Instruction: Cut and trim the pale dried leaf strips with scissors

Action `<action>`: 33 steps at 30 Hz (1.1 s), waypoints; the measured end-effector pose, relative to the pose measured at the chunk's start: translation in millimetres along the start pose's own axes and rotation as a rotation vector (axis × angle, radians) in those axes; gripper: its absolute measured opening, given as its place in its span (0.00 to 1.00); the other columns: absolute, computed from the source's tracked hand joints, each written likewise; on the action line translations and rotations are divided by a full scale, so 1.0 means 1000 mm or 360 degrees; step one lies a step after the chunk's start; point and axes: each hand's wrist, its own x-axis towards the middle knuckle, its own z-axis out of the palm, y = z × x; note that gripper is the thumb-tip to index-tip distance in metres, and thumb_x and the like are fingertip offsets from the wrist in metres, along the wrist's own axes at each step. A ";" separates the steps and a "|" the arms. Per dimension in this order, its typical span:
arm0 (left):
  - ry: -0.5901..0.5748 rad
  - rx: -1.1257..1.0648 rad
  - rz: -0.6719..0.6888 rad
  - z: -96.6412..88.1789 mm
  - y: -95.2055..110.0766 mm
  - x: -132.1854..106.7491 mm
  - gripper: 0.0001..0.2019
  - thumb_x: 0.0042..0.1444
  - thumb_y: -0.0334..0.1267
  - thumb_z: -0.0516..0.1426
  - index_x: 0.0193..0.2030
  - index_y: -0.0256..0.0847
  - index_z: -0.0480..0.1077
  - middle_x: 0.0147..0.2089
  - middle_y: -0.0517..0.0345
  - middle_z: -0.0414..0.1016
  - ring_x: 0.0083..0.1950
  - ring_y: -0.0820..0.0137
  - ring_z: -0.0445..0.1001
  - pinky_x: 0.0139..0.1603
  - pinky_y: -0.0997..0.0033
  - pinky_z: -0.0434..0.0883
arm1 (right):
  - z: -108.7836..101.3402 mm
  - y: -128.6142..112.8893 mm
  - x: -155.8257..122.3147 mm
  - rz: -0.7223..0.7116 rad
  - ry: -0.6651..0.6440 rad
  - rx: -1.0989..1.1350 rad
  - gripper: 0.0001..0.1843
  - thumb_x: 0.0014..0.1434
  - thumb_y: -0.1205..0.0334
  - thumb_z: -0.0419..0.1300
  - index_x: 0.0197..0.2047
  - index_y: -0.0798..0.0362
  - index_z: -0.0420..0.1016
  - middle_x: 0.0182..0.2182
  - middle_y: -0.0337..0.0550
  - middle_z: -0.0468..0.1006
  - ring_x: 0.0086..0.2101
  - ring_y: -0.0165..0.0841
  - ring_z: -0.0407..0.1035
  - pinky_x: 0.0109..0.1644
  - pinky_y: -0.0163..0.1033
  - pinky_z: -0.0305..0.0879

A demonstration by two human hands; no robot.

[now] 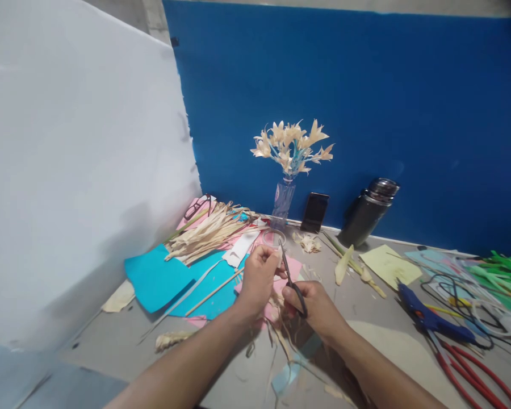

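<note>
My left hand is closed in a pinch on a small pale piece, which looks like dried husk. In my right hand is a pair of scissors with dark handles. Their blades point up and away from me, right beside the pinched piece. Whether the blades touch it I cannot tell. Beneath both hands lie pink paper and thin husk scraps.
Behind stand a clear bottle of husk flowers, a phone and a dark flask. Husk strips lie on blue paper at left. A blue glue gun and red-handled tool lie right.
</note>
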 end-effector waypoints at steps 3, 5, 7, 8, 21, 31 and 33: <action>0.0001 0.0021 -0.0004 0.000 0.000 0.000 0.06 0.51 0.37 0.58 0.29 0.39 0.65 0.23 0.62 0.71 0.23 0.74 0.71 0.27 0.75 0.68 | 0.000 0.000 0.000 -0.0010 0.0005 -0.0003 0.30 0.51 0.36 0.64 0.17 0.55 0.69 0.15 0.39 0.70 0.19 0.29 0.63 0.26 0.34 0.57; 0.0006 0.0035 -0.0007 0.000 0.000 0.001 0.06 0.51 0.37 0.58 0.29 0.39 0.65 0.23 0.63 0.71 0.23 0.74 0.71 0.28 0.75 0.68 | 0.001 0.001 0.000 -0.0013 0.0011 -0.0007 0.29 0.51 0.37 0.64 0.17 0.55 0.69 0.15 0.39 0.70 0.19 0.29 0.63 0.26 0.34 0.57; 0.0004 0.0044 -0.0001 -0.001 -0.001 0.001 0.06 0.51 0.38 0.58 0.29 0.39 0.65 0.23 0.63 0.70 0.23 0.74 0.71 0.28 0.75 0.68 | 0.001 0.001 0.000 0.0017 0.0020 0.0010 0.29 0.51 0.37 0.64 0.17 0.54 0.69 0.15 0.39 0.70 0.19 0.29 0.63 0.25 0.34 0.57; -0.0001 0.0041 0.0005 -0.001 -0.001 0.001 0.07 0.51 0.38 0.58 0.28 0.39 0.65 0.23 0.63 0.70 0.23 0.74 0.71 0.28 0.75 0.68 | 0.001 0.001 0.000 0.0035 0.0020 0.0028 0.29 0.51 0.37 0.64 0.17 0.54 0.68 0.15 0.39 0.70 0.19 0.29 0.63 0.25 0.34 0.57; -0.0053 0.0042 -0.0042 -0.002 -0.001 0.002 0.06 0.52 0.38 0.58 0.30 0.39 0.65 0.24 0.63 0.71 0.23 0.74 0.72 0.26 0.75 0.68 | -0.001 0.002 -0.001 0.0000 -0.0006 0.0010 0.29 0.52 0.38 0.64 0.17 0.55 0.69 0.15 0.39 0.70 0.19 0.28 0.62 0.25 0.34 0.55; -0.0074 0.0040 -0.0010 -0.003 -0.001 0.003 0.07 0.52 0.38 0.58 0.29 0.39 0.65 0.24 0.62 0.71 0.23 0.74 0.72 0.29 0.73 0.69 | -0.001 0.004 0.000 0.0044 0.0008 0.0038 0.28 0.51 0.39 0.65 0.16 0.55 0.68 0.14 0.39 0.69 0.18 0.28 0.62 0.25 0.34 0.55; -0.0075 0.0050 -0.0005 -0.003 0.000 0.003 0.07 0.52 0.38 0.58 0.29 0.39 0.65 0.24 0.62 0.71 0.24 0.74 0.72 0.29 0.73 0.69 | -0.001 0.003 0.000 0.0058 0.0031 0.0031 0.28 0.50 0.40 0.66 0.16 0.55 0.67 0.14 0.38 0.68 0.18 0.28 0.61 0.25 0.34 0.54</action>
